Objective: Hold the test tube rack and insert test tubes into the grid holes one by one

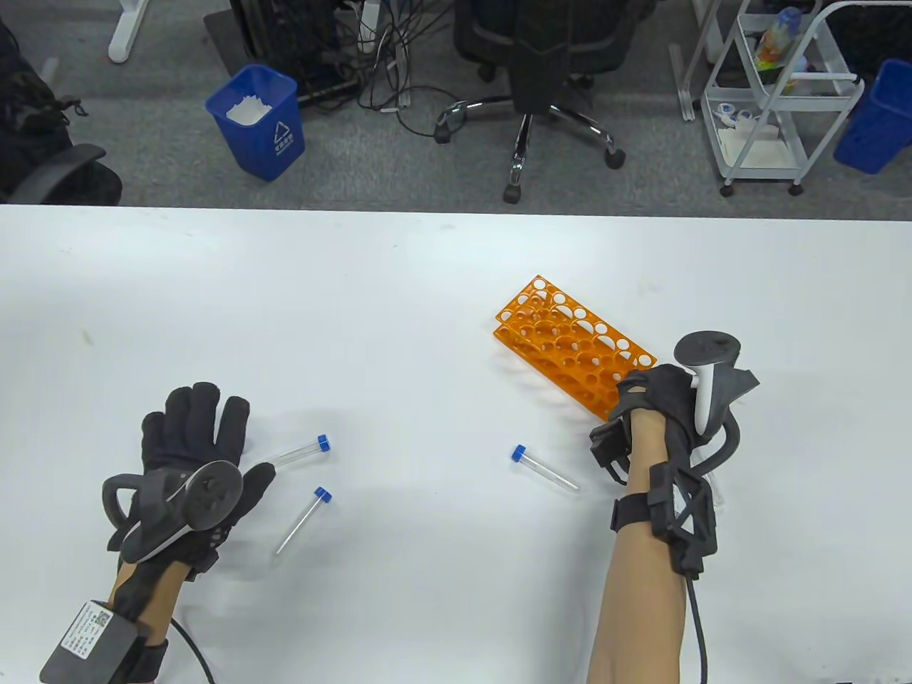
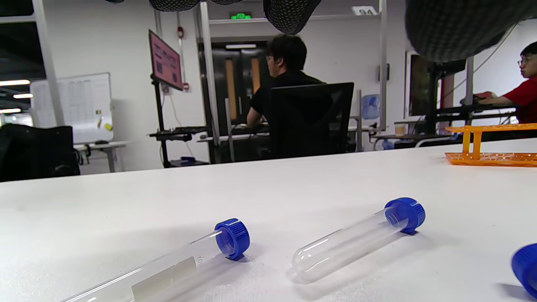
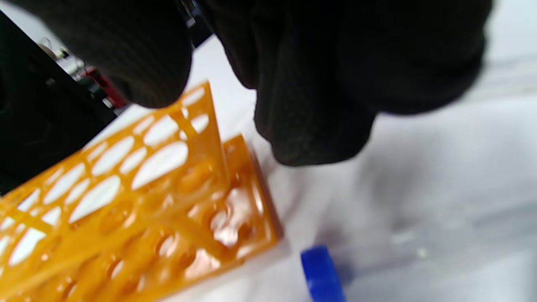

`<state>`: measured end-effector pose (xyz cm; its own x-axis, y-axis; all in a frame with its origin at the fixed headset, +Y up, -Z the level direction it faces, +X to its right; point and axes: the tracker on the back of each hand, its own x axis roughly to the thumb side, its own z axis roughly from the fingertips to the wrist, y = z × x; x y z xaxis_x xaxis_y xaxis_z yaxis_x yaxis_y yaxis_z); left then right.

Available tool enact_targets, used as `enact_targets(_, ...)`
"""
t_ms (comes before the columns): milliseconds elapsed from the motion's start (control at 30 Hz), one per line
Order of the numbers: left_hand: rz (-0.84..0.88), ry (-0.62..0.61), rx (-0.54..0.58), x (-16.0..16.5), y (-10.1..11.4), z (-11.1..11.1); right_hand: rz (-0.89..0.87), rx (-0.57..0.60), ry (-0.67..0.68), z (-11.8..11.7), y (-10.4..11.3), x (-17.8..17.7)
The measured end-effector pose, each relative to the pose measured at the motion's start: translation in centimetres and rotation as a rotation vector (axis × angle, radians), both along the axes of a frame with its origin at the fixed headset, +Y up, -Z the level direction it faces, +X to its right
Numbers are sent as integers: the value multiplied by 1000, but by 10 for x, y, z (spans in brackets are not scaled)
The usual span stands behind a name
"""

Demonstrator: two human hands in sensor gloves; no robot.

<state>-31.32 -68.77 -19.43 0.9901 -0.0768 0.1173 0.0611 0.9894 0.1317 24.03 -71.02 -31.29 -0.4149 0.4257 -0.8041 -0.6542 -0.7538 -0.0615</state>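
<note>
Looking down, my left hand (image 1: 192, 456) lies flat with fingers spread, empty, beside two test tubes (image 1: 303, 450). My right hand (image 1: 659, 410) sits at the orange rack (image 1: 570, 342)'s near end (grip hidden). Right wrist view: blurred fingertips (image 3: 319, 138) hang just above the rack's corner.

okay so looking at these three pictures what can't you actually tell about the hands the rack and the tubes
- Table view: the right hand covers the near end of the rack, so whether it grips it is hidden.
- Right wrist view: blurred; the fingers hang over the rack, contact unclear.
- Left wrist view: only fingertips show at the top edge; a third blue cap is cut off on the right.
- Left wrist view: the print on the nearest tube is too small to read.
</note>
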Motion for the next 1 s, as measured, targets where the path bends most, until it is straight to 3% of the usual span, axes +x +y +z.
enact_targets(167,-5,7,-3,-1,0,0,-71,-67,44,-8,-14,-5)
enact_targets(367,-8,13,-5,-1,1,0,-32,-11,-22,-12,-16,-5)
enact_targets(667,-12,15,-8,0,1,0,-121,23,-60,-15,-22,1)
enact_targets(767,-12,17,-6,0,1,-1,-250,127,-108,-15,-22,3)
enact_targets(867,-14,18,-9,0,1,-1,-495,320,-212,-13,-20,1)
enact_targets(1000,-4,16,0,0,2,0,-609,416,-189,-12,-6,-7)
